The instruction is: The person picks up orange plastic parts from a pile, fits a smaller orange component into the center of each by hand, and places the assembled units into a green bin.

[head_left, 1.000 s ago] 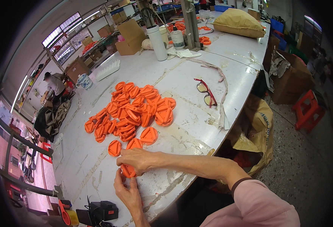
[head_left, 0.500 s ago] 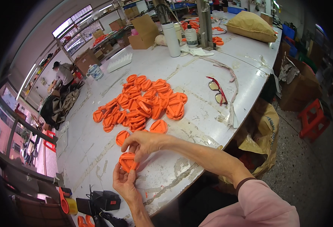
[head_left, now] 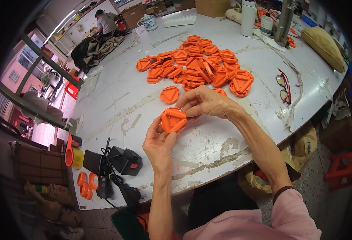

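Between my two hands is an orange round plastic disc (head_left: 173,120) with a raised triangular outline, its face turned up. My left hand (head_left: 158,141) is closed on its left and lower edge, the thumb pressed at the bottom. The bent fingers of my right hand (head_left: 208,103) pinch its right edge. Just beyond lies a single similar disc (head_left: 169,95), flat on the table (head_left: 116,94). A heap of such orange discs (head_left: 198,66) spreads farther back, and my right hand partly covers one at its near side.
Black power adapters with cables (head_left: 124,161), orange rings (head_left: 88,185) and a yellow-orange cup (head_left: 75,156) sit at the near left. Red-framed glasses (head_left: 284,87) lie to the right. A white bottle (head_left: 247,19) and a patterned mug (head_left: 148,23) stand behind. A person (head_left: 105,23) works far left.
My view has swung left and down, so the scene sits farther right and higher. Both hands stay on the disc, whose face is now more fully in view as the right fingers have shifted to its edge.
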A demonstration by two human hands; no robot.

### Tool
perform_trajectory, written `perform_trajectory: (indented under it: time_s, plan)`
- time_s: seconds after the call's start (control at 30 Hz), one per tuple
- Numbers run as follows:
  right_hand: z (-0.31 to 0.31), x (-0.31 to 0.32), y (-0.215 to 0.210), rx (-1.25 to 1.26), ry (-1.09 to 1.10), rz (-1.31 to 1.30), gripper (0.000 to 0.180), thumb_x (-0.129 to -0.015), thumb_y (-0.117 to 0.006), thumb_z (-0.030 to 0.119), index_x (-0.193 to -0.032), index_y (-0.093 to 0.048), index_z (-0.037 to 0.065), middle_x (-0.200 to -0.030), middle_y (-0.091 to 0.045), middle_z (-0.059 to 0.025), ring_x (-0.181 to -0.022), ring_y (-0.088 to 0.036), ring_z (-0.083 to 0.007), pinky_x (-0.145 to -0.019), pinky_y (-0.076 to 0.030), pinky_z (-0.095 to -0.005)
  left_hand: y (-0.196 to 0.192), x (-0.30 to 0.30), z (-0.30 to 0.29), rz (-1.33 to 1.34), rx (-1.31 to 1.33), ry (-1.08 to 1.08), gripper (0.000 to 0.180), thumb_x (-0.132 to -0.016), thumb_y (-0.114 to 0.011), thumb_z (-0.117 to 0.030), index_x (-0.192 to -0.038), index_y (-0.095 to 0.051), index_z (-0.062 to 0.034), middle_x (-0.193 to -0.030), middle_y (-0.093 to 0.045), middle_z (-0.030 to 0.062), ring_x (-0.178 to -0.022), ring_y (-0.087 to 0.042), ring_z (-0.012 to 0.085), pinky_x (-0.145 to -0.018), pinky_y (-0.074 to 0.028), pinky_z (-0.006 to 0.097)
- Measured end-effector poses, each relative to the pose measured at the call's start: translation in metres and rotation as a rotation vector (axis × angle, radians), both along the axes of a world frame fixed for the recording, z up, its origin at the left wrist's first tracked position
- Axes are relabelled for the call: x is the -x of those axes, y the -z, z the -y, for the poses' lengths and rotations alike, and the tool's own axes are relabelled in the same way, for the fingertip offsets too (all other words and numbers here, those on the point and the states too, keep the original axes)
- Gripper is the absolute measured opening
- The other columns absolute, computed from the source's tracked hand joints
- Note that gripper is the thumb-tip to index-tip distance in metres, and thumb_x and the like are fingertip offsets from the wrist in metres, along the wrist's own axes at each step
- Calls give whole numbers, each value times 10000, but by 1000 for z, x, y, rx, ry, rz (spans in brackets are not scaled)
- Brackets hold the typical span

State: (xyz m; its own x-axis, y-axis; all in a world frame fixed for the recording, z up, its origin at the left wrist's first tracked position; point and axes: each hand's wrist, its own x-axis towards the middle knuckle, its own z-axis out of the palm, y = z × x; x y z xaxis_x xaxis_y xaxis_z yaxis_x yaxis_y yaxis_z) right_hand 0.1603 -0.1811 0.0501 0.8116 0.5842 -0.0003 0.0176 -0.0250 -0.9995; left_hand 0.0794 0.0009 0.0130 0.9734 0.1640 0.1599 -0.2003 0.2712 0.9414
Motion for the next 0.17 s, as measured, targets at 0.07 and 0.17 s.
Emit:
perform_trajectory:
  time_s: [0.07,0.17]
  plan:
    - [2,1,-3,-4,-5,-21,311,-742,-674,10,-1048,-627,-13,-865,-674,-78,-803,-625,-103,-735,-488,-220,-2,1,1,-3,10,21,564,-759,-618,117,-1280,-401,97,-1148,-527,173,-985,-612,259,-773,-560,300]
    - [-7,-1,1,26,-5,16,294,-747,-668,10,-1037,-631,-17,-869,-674,-77,-796,-627,-103,-735,-489,-221,0,4,-4,2,-30,-10,563,-763,-614,119,-1283,-400,96,-1139,-529,172,-1019,-598,264,-764,-564,308]
